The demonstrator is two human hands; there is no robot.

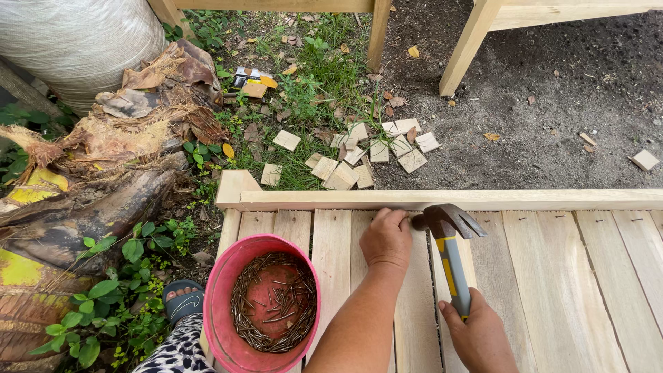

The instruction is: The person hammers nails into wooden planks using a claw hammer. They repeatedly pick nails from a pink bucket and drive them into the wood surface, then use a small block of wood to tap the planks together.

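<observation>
Pale wooden slats fill the lower frame. At lower centre, the left hand pinches something hidden against the rail; the right hand grips a claw hammer. Lower left, a pink bowl holds nails.

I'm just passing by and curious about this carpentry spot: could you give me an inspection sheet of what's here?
Surface: pale wooden slatted panel with a cross rail along its far edge.
Job's things: claw hammer with a grey and yellow handle, its head beside the rail; pink round plastic bowl of loose nails resting on the slats.
Clutter: small pale wood offcuts scattered on grass and soil; dry brown leaves.
Grippers: left hand fisted against the rail by the hammer head; right hand gripping the hammer handle.
Cables: nothing seen.
Surroundings: white woven sack, green weeds, pale wooden frame legs, a sandalled foot.
</observation>
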